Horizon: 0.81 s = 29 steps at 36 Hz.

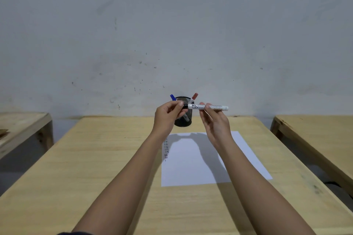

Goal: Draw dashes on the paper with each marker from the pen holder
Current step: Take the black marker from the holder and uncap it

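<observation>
While both forearms reach out over the wooden table (107, 158), the two hands meet in mid-air just in front of the pen holder (183, 123). Right hand (214, 121): fingers pinched around the white barrel of a marker (208, 107), which lies roughly horizontal, its tail end pointing right. Left hand (167, 115): thumb and fingertips closed on the black cap (185, 106) at the marker's left end. Cap and barrel appear to be touching; whether the cap is fully seated cannot be told.

Barrel carries a small black printed graphic near the cap end and a darker band of print further along (text too small to read, no brand legible).

Pen holder: black mesh cup, upright on the table just beyond the far edge of the paper (191, 162), partly hidden behind the left hand. A blue-capped marker (172, 97) leans out on its left side, a red-capped marker (194, 96) on its right.

Paper: white sheet, flat on the table below the hands, shadowed by hands and arms. Near its left edge, columns of short dark dashes (166, 149) run lengthwise along the sheet.

Wooden benches stand on either side of the table, a grey scuffed wall behind.
</observation>
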{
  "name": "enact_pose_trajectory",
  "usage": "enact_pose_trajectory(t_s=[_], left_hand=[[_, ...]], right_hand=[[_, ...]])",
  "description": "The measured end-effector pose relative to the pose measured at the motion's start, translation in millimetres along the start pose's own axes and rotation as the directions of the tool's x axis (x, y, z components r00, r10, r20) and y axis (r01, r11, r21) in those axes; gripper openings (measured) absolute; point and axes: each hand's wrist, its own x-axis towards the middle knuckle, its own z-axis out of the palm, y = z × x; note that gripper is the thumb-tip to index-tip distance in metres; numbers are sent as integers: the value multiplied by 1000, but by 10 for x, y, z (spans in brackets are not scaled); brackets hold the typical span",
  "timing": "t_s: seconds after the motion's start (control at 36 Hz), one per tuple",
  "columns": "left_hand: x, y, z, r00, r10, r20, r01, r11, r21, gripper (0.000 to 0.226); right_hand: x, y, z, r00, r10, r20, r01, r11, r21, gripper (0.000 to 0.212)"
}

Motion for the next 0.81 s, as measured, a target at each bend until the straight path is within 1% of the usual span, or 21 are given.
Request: enact_pose_trajectory(t_s=[0.08,0.14,0.19,0.31,0.5,0.67,0.81], left_hand=[[14,-14,10,998,0,59,0,1000,-9,11],[37,-16,0,997,13,81,-15,1000,28,13],[65,-20,-18,996,27,80,-32,997,64,12],[99,-37,-61,997,30,65,-39,990,137,14],[133,-118,-172,993,-2,118,-26,971,237,12],[69,-94,-201,991,-5,134,-26,972,233,16],[12,-84,-213,994,-16,108,-4,982,189,12]], right_hand=[[42,13,35,1000,-3,12,3,1000,23,4],[64,10,47,1000,-7,24,6,1000,22,3],[66,12,62,999,-8,37,8,1000,-4,2],[62,41,99,997,-10,71,13,999,-39,10],[96,97,37,994,-30,107,42,994,-105,10],[90,103,7,984,-55,170,76,990,-120,6],[59,102,26,979,-69,193,97,985,-142,9]])
